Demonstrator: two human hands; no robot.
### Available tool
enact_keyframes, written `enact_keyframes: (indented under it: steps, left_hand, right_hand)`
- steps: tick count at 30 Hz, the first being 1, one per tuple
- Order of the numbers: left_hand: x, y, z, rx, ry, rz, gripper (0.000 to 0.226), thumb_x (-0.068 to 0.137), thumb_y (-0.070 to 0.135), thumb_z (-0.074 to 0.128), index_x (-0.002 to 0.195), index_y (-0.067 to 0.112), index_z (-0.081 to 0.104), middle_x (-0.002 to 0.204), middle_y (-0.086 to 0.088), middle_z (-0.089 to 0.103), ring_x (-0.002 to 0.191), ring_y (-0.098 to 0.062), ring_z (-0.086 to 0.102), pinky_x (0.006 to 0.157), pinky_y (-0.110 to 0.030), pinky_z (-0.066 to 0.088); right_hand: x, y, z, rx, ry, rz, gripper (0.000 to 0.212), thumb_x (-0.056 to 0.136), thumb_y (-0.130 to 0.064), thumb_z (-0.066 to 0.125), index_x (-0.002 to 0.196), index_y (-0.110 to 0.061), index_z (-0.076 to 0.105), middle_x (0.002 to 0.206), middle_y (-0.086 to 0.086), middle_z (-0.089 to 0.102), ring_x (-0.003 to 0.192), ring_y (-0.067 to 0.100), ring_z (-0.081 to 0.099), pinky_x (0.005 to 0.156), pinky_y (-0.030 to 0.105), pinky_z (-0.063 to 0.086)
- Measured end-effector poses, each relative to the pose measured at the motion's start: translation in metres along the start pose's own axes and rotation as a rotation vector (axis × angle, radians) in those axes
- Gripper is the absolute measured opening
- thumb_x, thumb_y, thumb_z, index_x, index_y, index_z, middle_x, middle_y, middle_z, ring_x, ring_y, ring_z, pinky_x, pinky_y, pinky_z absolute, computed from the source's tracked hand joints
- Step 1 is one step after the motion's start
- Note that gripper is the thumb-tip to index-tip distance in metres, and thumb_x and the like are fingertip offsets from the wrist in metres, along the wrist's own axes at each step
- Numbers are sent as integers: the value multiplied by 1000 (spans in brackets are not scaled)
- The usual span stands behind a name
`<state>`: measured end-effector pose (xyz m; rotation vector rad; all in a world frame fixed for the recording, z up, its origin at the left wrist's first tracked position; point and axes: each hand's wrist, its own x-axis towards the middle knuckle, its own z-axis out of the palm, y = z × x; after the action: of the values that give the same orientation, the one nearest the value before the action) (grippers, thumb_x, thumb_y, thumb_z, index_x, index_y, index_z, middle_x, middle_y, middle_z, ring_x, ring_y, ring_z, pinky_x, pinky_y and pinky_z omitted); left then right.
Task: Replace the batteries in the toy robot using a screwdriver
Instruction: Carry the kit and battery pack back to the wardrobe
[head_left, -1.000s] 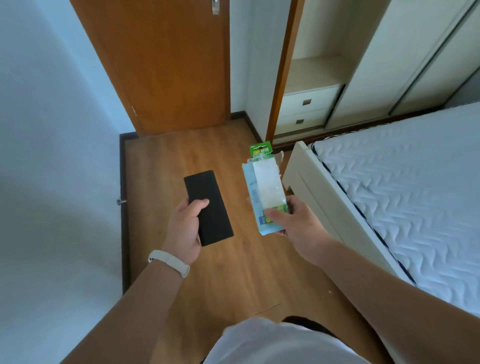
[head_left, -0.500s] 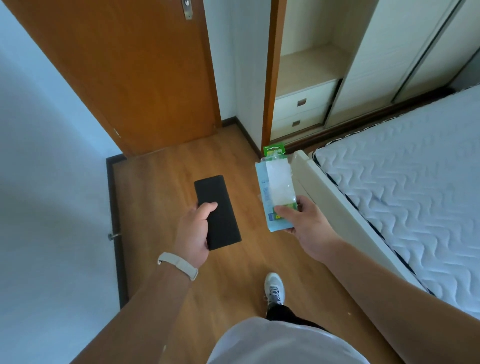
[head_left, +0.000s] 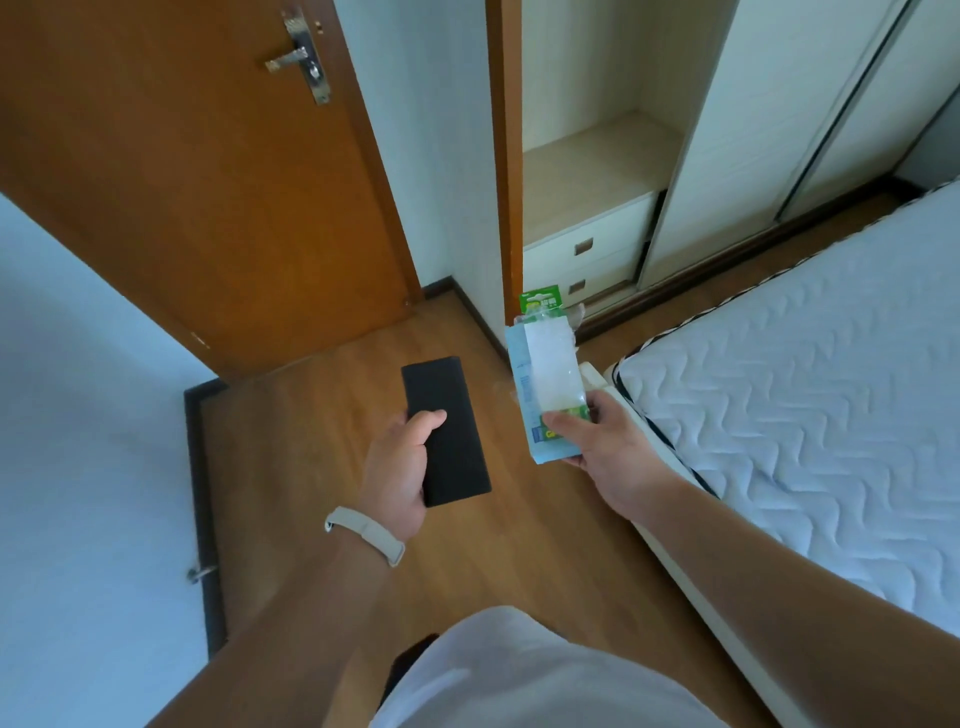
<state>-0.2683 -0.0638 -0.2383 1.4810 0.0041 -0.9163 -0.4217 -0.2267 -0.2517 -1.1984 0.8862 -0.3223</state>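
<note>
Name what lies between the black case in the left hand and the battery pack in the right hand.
Nothing is held there: in the head view, only bare wooden floor shows between the black case and the battery pack.

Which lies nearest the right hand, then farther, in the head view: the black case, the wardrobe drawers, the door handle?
From the right hand:
1. Black case, to its left, held in the left hand.
2. Wardrobe drawers, ahead.
3. Door handle, far upper left.

Wood-plank floor (head_left: 322, 415), warm brown. Closed brown door (head_left: 197, 182) at 11 o'clock, metal handle (head_left: 301, 60). Pale wall (head_left: 78, 441) at 9 o'clock with dark baseboard (head_left: 202, 493). Open cream wardrobe (head_left: 597, 171) at 1 o'clock, two drawers (head_left: 584, 260). Bare quilted mattress (head_left: 805, 389) at 3 o'clock.
</note>
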Motion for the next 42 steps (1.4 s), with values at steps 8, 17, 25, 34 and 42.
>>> enact_keyframes:
  steps: [8,17,25,34,42]
  left_hand:
    - [102,33,11,-8,-36,-36,33,75,34,73,106,25,71,100,-6,78,88,-26,77,71,-43,61]
    - [237,114,8,79,-145,-54,55,59,45,79,112,29,70,105,-3,78,95,-28,75,76,-44,61]
    - [321,201,24,162,-284,57,34,73,39,75,106,30,73,101,0,78,95,-27,75,79,-50,62]
    - [363,234,57,195,-385,27,16,94,25,65,109,22,69,91,1,78,88,-25,75,75,-46,64]
    - [414,252,111,316,-376,52,19,94,34,64,112,26,64,108,-4,70,100,-27,67,73,-43,64]
  right_hand:
    - [80,-18,7,32,99,30,37,79,-29,81,109,-25,59,108,3,67,97,17,70,82,35,59]
    - [191,-74,47,47,245,-4,41,77,-30,82,110,-21,59,110,7,67,100,21,70,91,45,58]
    - [263,-130,86,63,326,-83,50,68,-37,81,110,-22,59,111,5,67,104,22,68,90,43,59]
    - [299,-138,75,129,436,-61,36,81,-25,80,109,-20,58,109,8,66,101,23,69,77,32,58]
    - [351,-152,35,157,453,-56,34,84,-26,78,110,-19,58,111,9,66,101,20,70,82,34,60]
